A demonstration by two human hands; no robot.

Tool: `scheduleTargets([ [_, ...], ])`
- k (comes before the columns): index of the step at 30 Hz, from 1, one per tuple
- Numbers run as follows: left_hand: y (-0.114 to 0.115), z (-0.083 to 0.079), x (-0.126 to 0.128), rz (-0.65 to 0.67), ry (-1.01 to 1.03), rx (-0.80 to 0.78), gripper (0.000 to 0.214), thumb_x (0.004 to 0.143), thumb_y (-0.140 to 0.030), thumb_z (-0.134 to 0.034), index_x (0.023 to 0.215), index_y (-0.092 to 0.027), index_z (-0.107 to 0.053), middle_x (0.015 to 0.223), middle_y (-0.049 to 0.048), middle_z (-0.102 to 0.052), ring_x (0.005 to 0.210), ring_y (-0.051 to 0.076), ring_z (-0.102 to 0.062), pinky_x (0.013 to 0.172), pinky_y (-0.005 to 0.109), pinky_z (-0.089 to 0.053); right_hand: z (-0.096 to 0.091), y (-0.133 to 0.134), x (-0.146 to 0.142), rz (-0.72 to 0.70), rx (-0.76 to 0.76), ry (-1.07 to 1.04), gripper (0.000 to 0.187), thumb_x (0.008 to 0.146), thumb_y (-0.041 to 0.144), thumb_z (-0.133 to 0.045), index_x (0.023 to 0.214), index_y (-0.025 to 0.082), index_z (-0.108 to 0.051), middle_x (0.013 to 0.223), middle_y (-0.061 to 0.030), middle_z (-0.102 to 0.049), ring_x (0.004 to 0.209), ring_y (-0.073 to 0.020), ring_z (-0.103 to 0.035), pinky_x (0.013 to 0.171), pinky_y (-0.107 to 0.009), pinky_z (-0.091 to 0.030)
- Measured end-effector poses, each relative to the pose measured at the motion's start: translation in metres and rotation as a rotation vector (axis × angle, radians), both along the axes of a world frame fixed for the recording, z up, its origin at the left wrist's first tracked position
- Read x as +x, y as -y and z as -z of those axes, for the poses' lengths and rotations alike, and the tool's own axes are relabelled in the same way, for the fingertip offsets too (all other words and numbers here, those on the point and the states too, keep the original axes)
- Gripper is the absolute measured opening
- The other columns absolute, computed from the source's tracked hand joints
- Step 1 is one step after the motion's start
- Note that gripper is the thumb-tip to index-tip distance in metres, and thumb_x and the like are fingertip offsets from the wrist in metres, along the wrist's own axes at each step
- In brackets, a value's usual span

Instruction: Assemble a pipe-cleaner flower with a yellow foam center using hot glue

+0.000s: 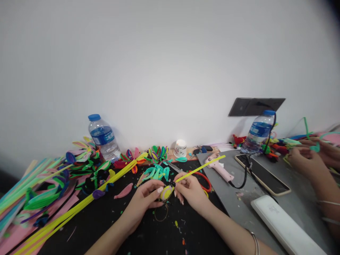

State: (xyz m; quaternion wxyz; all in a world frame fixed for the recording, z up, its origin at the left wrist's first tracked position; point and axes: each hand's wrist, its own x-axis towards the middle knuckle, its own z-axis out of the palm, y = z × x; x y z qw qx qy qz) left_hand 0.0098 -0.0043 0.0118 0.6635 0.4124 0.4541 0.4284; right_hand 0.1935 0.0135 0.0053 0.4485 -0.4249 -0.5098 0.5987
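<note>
Between the thumb and fingers of my left hand [145, 198] is a small round yellow pipe-cleaner coil [166, 192]. A dark fuzzy bit [172, 184] sits at its upper right, and a thin wire-like ring [161, 213] hangs below it. My right hand [192, 193] pinches close beside the coil. From its fingers a straight yellow pipe cleaner [204, 165] sticks out to the upper right; its lower end is hidden there. Just beyond the hands lie red-handled scissors [208, 182], partly covered by my right hand, and a heap of turquoise pipe-cleaner loops [158, 172].
Long yellow pipe cleaners [71, 209] and a colourful pile lie left. Water bottles [103, 138] [257, 132] stand by the wall, with a paper cup [180, 148] between. Right are a pink glue gun [219, 168], phone [262, 175], white case [284, 225] and another person's hands [308, 163].
</note>
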Motion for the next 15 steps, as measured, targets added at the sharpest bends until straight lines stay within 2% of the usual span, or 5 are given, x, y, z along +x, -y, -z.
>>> scheduleTargets([
  [4, -0.001, 0.001, 0.001, 0.014, 0.034, 0.033, 0.017, 0.072, -0.030, -0.076, 0.084, -0.018, -0.073, 0.091, 0.0062, -0.065, 0.087, 0.021, -0.059, 0.076, 0.032, -0.053, -0.004, 0.001, 0.000, 0.048, 0.001, -0.039, 0.023, 0.070, 0.033, -0.069, 0.079, 0.018, -0.053, 0.052, 0.0056, -0.058, 0.036, -0.0085, -0.049, 0.035, -0.020, -0.041],
  [7, -0.004, 0.004, 0.002, 0.008, 0.080, 0.064, 0.017, 0.070, -0.025, -0.078, 0.086, -0.019, -0.072, 0.091, 0.0057, -0.066, 0.087, 0.019, -0.061, 0.076, 0.027, -0.051, -0.007, 0.002, 0.001, 0.059, -0.008, -0.085, 0.023, 0.071, 0.033, -0.069, 0.080, 0.018, -0.054, 0.055, 0.0045, -0.060, 0.039, -0.0082, -0.051, 0.037, -0.019, -0.043],
  [12, -0.007, 0.010, 0.002, -0.036, 0.148, 0.108, 0.029, 0.059, -0.015, -0.084, 0.084, -0.018, -0.070, 0.088, 0.0041, -0.067, 0.080, 0.017, -0.065, 0.074, 0.026, -0.050, -0.008, 0.005, 0.000, 0.005, -0.018, -0.176, 0.026, 0.072, 0.036, -0.072, 0.081, 0.017, -0.055, 0.057, 0.0042, -0.059, 0.046, -0.0099, -0.055, 0.039, -0.019, -0.047],
  [15, -0.008, 0.013, 0.001, -0.033, 0.156, 0.109, 0.032, 0.060, -0.015, -0.084, 0.088, -0.017, -0.069, 0.092, 0.0063, -0.068, 0.079, 0.017, -0.065, 0.074, 0.027, -0.050, -0.007, 0.005, -0.001, -0.028, -0.009, -0.181, 0.027, 0.072, 0.036, -0.073, 0.081, 0.017, -0.057, 0.063, 0.0012, -0.062, 0.049, -0.0106, -0.057, 0.040, -0.019, -0.047],
])
